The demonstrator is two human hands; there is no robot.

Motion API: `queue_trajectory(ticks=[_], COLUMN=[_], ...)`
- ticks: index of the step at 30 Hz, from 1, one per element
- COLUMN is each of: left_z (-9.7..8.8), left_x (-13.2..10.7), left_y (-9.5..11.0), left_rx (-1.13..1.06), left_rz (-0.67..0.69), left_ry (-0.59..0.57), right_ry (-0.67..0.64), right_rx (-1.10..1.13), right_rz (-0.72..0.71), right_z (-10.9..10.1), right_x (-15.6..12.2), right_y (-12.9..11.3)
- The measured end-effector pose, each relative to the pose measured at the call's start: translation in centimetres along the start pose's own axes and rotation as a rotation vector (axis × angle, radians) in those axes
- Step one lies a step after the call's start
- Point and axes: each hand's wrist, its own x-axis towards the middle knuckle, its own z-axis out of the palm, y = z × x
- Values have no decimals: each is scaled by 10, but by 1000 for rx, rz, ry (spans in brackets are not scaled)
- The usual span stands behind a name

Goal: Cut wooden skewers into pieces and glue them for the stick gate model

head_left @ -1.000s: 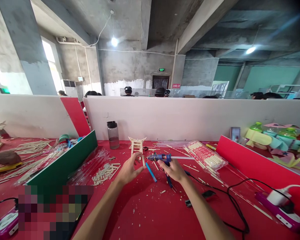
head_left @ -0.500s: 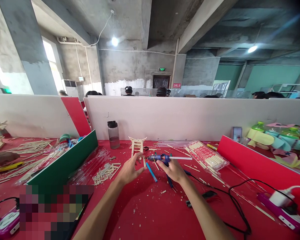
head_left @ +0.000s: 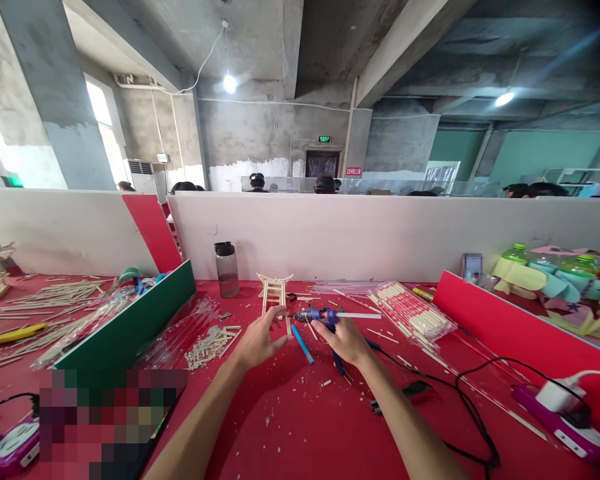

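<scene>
My right hand (head_left: 349,341) is wrapped around a blue hot glue gun (head_left: 320,316), which points left with a white glue stick jutting from its rear. My left hand (head_left: 264,339) has its thumb and fingers curled about a short wooden stick (head_left: 289,325), close to the gun's nozzle; the exact contact is too small to see. Just behind my left fingers stands a small ladder-like frame of wooden sticks (head_left: 275,291), partly hidden by them. A blue stick-shaped piece (head_left: 303,344) lies on the red table between my hands.
A water bottle (head_left: 227,270) stands at the back. Cut stick pieces (head_left: 210,348) lie left, a bagged stick bundle (head_left: 414,313) right. Black pliers-like tool (head_left: 403,398), cables and a purple power strip (head_left: 563,423) are at right. Green (head_left: 130,317) and red (head_left: 525,347) dividers flank the space.
My hands and the glue gun stay almost in place. At the far left, another person's hand has gone from beside the yellow tool.
</scene>
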Motion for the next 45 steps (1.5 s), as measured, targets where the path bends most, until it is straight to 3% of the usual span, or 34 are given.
queue_trajectory(ticks=[20,27,45], left_z=[2,3,2], left_x=[0,0,1], left_y=[-3,-9,-7], left_rx=[28,37,-6], left_rz=[-13,-38,-6], left_ry=[-1,10,-43], right_ry=[-68,-102,-52], right_rx=[-30,51,-39], right_rz=[-20,-12,-26], right_z=[-8,-10,-5], right_x=[0,-2,0], right_y=[-7,-4,-7])
